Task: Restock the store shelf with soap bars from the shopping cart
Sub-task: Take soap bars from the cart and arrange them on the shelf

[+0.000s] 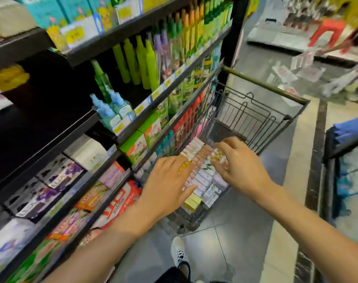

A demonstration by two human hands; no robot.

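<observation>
A wire shopping cart [264, 117] stands in the aisle against the shelf unit [104, 176]. Its near end holds several rows of boxed soap bars [204, 176], pink, lilac and white, with yellow-green ones at the front. My left hand [168, 184] reaches over the near-left soap boxes, fingers spread and loosely bent, with a yellow-printed pack at its fingertips; a grip cannot be told. My right hand [241, 162] hovers over the middle rows, fingers curled down onto a clear-wrapped soap pack [219, 158]. The picture is motion-blurred.
Shelves on the left carry black soap boxes [51, 180], lilac and orange packs, green bottles [137, 60] and price tags. A second cart [347, 160] with blue items stands at the right. Another person's arm [337, 45] is far right. My shoe [179, 252] is on the tiled floor.
</observation>
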